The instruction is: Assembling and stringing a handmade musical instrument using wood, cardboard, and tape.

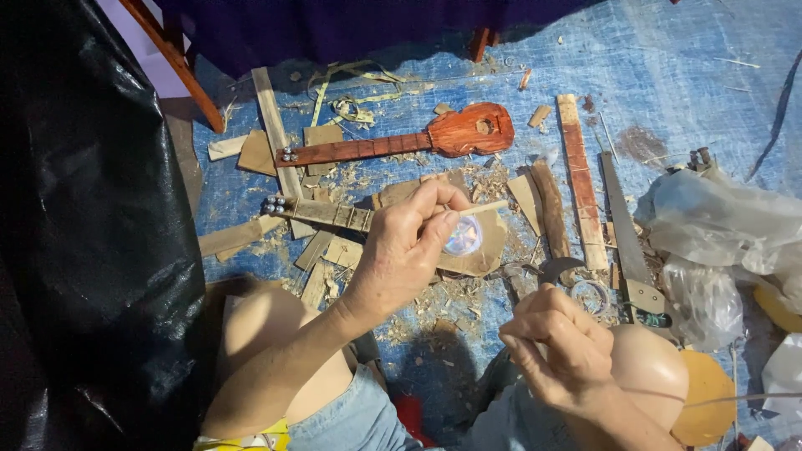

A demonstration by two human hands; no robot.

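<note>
Setting: a blue tarp (668,67) spread on the floor, littered with wood shavings and offcuts; the person sits with bare knees near the bottom edge.
Left hand: the left hand (409,242), at centre, has its fingertips pinched together on a thin pale stick (484,207), held over the unfinished small guitar (393,219).
Right hand: the right hand (555,347), near and to the right, is curled closed, seemingly on a fine string (718,401) that trails off to the right; the grip itself is too small to make out.
Work piece: the unfinished guitar lies flat at centre, neck pointing left with metal pegs at its end, a shiny disc (464,236) over its sound hole.
Finished piece: a red-stained small guitar (418,140) lies just beyond it, farther away.
Around: a handsaw (626,242) and a notched red wooden strip (578,179) to the right, crumpled clear plastic bags (718,225) at the right edge.
Step in hand: it looks like fine fitting at the body, stick and string worked together.
Next move: likely calls for a steady pinch and taut string.
</note>
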